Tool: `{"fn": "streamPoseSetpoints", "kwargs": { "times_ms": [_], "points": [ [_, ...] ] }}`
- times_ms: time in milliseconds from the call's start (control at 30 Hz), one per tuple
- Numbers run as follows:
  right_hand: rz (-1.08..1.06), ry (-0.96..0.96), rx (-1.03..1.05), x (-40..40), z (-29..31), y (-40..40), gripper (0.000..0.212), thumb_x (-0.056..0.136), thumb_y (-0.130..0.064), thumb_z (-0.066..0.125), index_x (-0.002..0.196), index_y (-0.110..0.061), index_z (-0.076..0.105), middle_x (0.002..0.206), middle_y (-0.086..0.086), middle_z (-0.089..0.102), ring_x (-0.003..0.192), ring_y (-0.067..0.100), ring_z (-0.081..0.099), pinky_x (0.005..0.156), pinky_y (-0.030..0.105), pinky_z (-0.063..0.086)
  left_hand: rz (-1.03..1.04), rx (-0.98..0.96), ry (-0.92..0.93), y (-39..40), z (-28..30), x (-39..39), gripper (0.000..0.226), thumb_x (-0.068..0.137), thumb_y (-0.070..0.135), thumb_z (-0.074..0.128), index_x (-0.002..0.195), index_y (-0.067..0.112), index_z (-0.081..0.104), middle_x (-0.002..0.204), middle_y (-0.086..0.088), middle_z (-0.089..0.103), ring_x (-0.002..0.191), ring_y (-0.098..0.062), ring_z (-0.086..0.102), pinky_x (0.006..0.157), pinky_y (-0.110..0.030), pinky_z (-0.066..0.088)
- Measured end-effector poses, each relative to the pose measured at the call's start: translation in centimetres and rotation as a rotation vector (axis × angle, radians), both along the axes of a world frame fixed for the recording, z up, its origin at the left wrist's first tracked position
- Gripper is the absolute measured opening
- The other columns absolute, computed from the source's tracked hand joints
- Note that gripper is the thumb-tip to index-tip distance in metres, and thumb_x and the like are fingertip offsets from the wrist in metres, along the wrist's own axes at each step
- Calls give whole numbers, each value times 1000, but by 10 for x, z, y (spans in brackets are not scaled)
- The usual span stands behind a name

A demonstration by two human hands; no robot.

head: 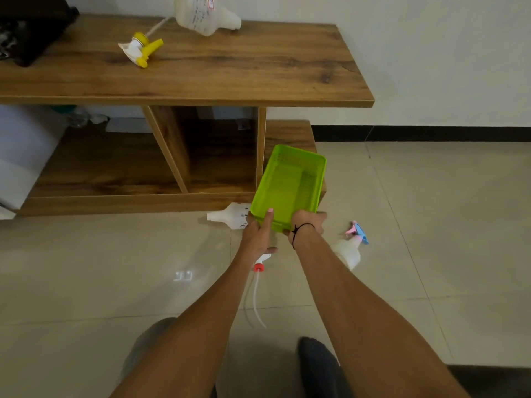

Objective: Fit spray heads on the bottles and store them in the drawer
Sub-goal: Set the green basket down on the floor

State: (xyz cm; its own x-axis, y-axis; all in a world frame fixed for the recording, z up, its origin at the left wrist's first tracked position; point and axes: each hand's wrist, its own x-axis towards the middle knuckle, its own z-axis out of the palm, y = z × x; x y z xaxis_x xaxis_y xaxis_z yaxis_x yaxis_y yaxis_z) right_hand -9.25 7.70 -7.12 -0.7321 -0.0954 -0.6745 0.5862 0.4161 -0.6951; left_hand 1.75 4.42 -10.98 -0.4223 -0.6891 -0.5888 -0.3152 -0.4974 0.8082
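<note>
I start with the worktop (258,67), a long slab of wood-grain laminate, matt and flat, with open shelves under it. On it a big white jug (207,15) lies tipped, translucent plastic with a printed label, and near it a yellow spray head (142,48) with its dip tube trailing.

The green tray (288,185) (I take it for the drawer) sits at the right end of the lower shelf, half drawn out over the tiled floor. It is thin moulded plastic with perforated walls, so I judge it light, a bit flexy and easy to twist; its near rim, taken with both hands, is the sensible place to hold it. My left hand (258,234) has the rim, thumb over the edge and fingers beneath, and my right hand (307,224) curls round the same rim beside it.

On the glossy floor tiles a headless white bottle (230,218) lies just left of the tray, smooth and probably slippery, best taken round the neck. A second bottle (347,252) with a pink-and-blue head (357,231) lies right of my forearm. A red-collared head (260,264) with a soft clear tube lies under my left wrist.
</note>
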Motion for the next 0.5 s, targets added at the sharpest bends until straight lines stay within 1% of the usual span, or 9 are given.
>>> {"fn": "streamPoseSetpoints", "kwargs": {
  "times_ms": [67, 133, 167, 200, 267, 300, 333, 433, 500],
  "points": [
    [-53, -66, -36, 21, -3, 9, 46, 95, 3, 49, 138, -10, 39, 151, 17, 37, 125, 48, 53, 101, 64, 53, 66, 3, -29, 2, -4, 8, 75, 106, 46, 59, 165, 29, 15, 155, -16, 48, 122, -47, 68, 73, -46, 69],
    [-123, -151, -75, 42, -9, 16, 46, 99, -2, 47, 142, -10, 35, 155, 18, 33, 129, 47, 50, 105, 65, 50, 85, -79, -105, 0, -9, 24, 63, 106, 25, 58, 159, 20, 23, 146, -22, 56, 115, -50, 70, 90, -58, 64],
    [-121, -167, -71, 52, -11, 19, 47, 99, -3, 48, 143, -10, 34, 155, 19, 34, 130, 47, 49, 105, 66, 49, 76, -120, -140, -2, -12, 34, 60, 105, 21, 57, 157, 18, 27, 143, -23, 58, 115, -49, 69, 93, -59, 62],
    [-83, -160, -56, 60, -13, 22, 48, 98, -2, 50, 143, -9, 35, 153, 20, 36, 129, 48, 50, 103, 67, 50, 70, -138, -151, -4, -12, 45, 59, 104, 18, 56, 157, 16, 30, 141, -22, 58, 111, -45, 71, 91, -58, 64],
    [63, -174, -15, 72, -17, 29, 48, 92, 5, 56, 136, -7, 42, 140, 18, 47, 118, 48, 55, 89, 69, 57, 95, -113, -109, -10, -10, 71, 54, 105, 15, 57, 153, 14, 34, 140, -18, 55, 88, -31, 73, 70, -50, 69],
    [135, -208, 11, 75, -18, 32, 45, 90, 5, 60, 132, -4, 48, 135, 19, 53, 112, 46, 58, 84, 69, 59, 109, -97, -92, -13, -8, 85, 49, 106, 14, 56, 151, 12, 35, 140, -17, 53, 79, -28, 72, 62, -47, 69],
    [188, -236, 34, 78, -20, 34, 41, 88, 4, 65, 126, -3, 53, 131, 20, 57, 106, 43, 58, 82, 68, 60, 114, -91, -90, -18, -7, 98, 46, 107, 14, 55, 148, 11, 36, 139, -17, 52, 76, -29, 72, 59, -47, 68],
    [197, -176, -6, 75, -25, 38, 43, 88, 1, 70, 124, -10, 47, 124, 15, 52, 106, 41, 55, 67, 63, 62, 40, -99, -128, -27, -4, 142, 41, 108, 13, 53, 146, 10, 39, 136, -19, 55, 80, -39, 75, 71, -57, 68],
    [171, -95, -43, 67, -27, 36, 45, 91, 3, 63, 125, -16, 40, 123, 12, 45, 111, 42, 57, 65, 67, 61, -31, -112, -166, -31, -3, 171, 38, 108, 13, 52, 144, 10, 40, 131, -19, 58, 87, -37, 74, 70, -54, 68]
  ]
}}
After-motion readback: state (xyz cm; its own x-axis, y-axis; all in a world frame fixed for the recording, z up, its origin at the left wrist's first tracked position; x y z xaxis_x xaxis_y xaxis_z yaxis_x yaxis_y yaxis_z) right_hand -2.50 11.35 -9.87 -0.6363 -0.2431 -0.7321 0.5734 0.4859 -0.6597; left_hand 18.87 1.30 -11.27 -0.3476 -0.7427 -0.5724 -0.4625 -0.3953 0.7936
